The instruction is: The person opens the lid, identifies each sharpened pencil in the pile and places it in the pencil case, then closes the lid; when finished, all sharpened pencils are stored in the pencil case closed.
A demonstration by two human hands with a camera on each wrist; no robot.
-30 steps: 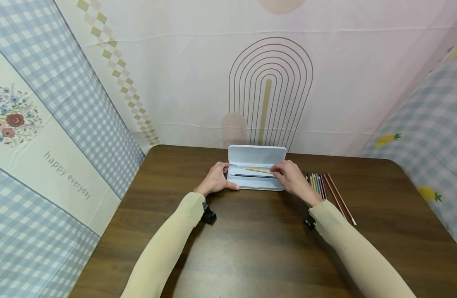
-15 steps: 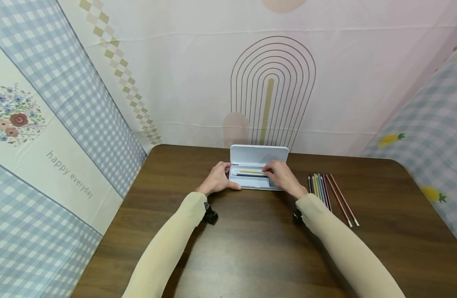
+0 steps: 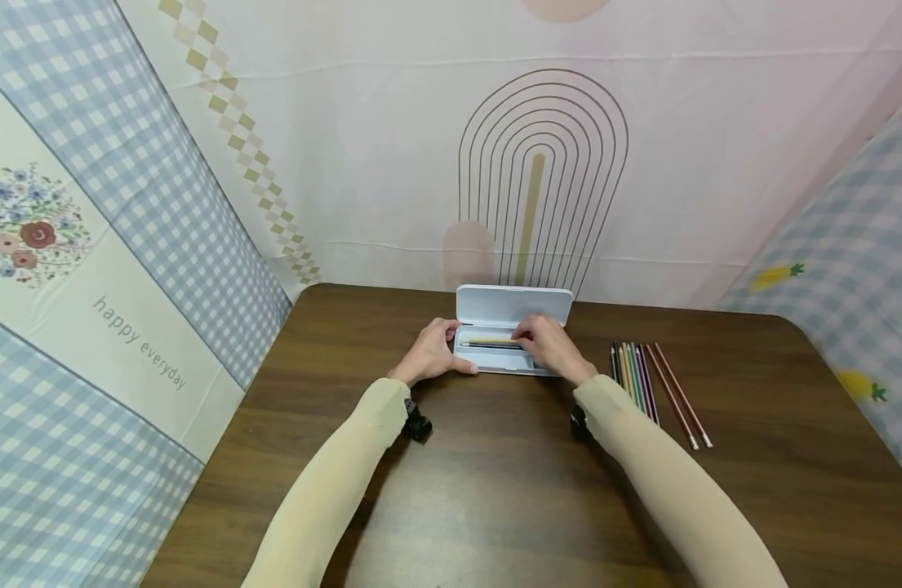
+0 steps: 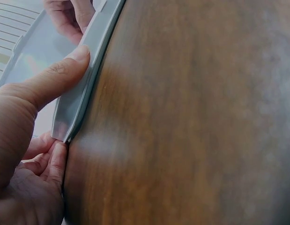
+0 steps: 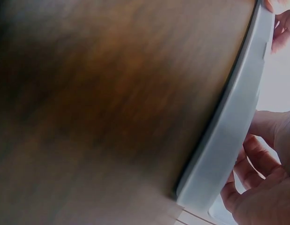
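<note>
A light blue pencil case (image 3: 487, 362) lies with its lid raised near the table's back edge. My left hand (image 3: 430, 353) grips its left end, the thumb over the front rim and fingers around the side; the left wrist view shows this thumb (image 4: 60, 75) close up. Inside the case, my right hand (image 3: 555, 345) pinches the right end of a yellow pencil (image 3: 483, 340). A dark pencil (image 3: 487, 346) lies just in front of it. In the right wrist view the case wall (image 5: 224, 131) hides the right fingertips and what they hold.
Several coloured pencils (image 3: 637, 380) lie side by side on the wooden table (image 3: 495, 490), right of the case. Two reddish-brown pencils (image 3: 677, 400) lie slanted beside them. A patterned cloth (image 3: 377, 163) hangs directly behind the table.
My right hand has moved left and lowered the yellow pencil into the case, close to the dark one. The left hand keeps its grip on the case.
</note>
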